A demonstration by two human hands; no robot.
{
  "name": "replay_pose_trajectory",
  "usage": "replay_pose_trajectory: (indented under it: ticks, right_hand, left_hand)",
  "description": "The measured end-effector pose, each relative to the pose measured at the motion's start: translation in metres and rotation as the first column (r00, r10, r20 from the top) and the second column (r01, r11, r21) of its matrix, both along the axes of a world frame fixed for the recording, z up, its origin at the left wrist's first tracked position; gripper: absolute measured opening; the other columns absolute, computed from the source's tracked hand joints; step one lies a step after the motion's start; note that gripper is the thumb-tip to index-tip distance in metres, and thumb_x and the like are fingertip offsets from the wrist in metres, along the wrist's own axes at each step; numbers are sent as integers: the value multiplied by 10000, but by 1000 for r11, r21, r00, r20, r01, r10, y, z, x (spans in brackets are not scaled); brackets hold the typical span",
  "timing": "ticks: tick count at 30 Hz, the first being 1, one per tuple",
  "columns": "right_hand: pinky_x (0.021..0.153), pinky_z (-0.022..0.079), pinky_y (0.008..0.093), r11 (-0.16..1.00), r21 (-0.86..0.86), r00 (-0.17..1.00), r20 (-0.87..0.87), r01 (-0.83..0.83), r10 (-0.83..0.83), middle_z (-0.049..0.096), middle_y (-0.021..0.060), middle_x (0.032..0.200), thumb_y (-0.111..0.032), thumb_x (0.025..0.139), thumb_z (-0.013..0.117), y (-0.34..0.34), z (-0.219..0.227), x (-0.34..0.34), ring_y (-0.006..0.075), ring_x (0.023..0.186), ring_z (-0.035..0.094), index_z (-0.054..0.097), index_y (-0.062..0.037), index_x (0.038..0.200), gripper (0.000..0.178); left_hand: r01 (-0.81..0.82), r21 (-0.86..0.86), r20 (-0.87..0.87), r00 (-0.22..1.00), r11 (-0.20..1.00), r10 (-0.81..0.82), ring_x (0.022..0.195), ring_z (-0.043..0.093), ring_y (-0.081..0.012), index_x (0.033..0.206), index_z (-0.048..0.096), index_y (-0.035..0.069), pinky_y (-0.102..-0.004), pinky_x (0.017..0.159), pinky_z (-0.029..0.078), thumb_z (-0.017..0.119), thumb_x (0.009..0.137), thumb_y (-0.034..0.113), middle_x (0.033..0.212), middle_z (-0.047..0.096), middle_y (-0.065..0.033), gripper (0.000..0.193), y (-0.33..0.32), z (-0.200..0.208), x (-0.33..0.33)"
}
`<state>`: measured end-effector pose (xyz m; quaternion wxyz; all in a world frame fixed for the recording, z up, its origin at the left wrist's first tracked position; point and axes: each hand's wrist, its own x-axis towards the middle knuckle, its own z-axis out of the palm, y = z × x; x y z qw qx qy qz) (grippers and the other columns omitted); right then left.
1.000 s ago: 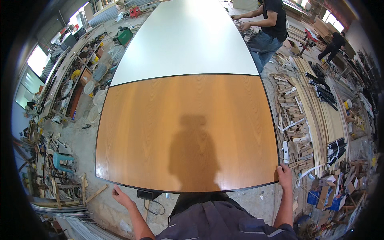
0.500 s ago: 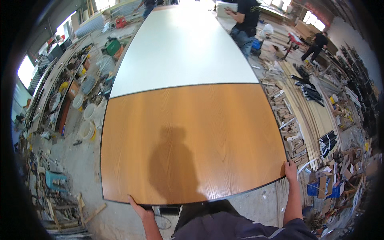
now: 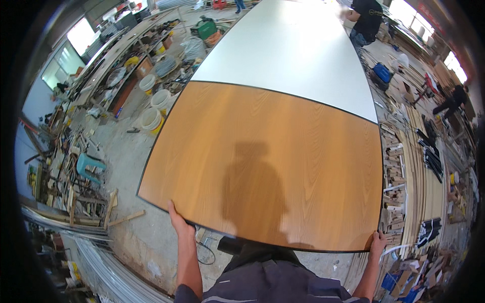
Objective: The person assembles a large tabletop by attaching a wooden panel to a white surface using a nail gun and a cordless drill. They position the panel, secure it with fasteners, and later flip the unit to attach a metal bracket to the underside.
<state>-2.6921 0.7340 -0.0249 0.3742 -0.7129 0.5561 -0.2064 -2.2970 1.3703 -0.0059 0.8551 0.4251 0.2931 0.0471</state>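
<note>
A large brown wood-grain panel (image 3: 303,166) with a thin black edge lies flat in front of me. My left hand (image 3: 180,220) grips its near edge toward the left corner, thumb on top and the other fingers hidden underneath. At the near right corner my right hand (image 3: 377,241) holds the panel's edge, its fingers partly hidden. Beyond the brown surface a glossy white panel (image 3: 288,55) stretches away, a dark line running between the two. The shadow of a head and shoulders falls on the wood grain.
A person (image 3: 366,20) in dark clothes stands beside the white panel's far right. Buckets (image 3: 151,119), a teal stool (image 3: 91,166) and metal lengths (image 3: 118,272) are on the left. Wood strips (image 3: 417,166) and cardboard boxes (image 3: 404,278) lie on the right.
My view has turned left, so the panels now slant across it, their far end toward the right. Both hands keep their hold on the brown panel's near edge.
</note>
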Motion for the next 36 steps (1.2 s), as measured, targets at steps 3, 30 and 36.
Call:
replay_pose_trajectory:
  ticks: [3,30,36]
  right_hand:
    - [986,473,382,999,-23,998,-39,-44,43,669,225,1241,-238,950,616,15,17,27,288,1113,635,608,102,1320,502]
    - [1020,448,480,584,757,290,653,-294,-700,665,80,1231,-651,981,513,194,-40,72,286,1164,599,592,-94,1257,626]
    - [1029,512,415,536,717,134,645,-446,-752,649,67,1322,-449,989,558,212,-43,113,246,1203,623,579,-73,1329,507]
  left_hand:
    - [18,-10,30,999,1000,-18,1258,564,-264,1449,485,40,-409,1055,456,568,1008,533,1412,578,-99,667,4,-9,15]
    - [22,951,-105,961,-309,-256,944,639,-414,1136,627,-73,-472,831,502,589,1026,363,1008,676,-246,451,172,5,118]
    - [211,936,-299,900,-283,-316,889,646,-464,1004,647,-82,-510,785,501,568,1038,409,954,688,-292,499,189,7,148]
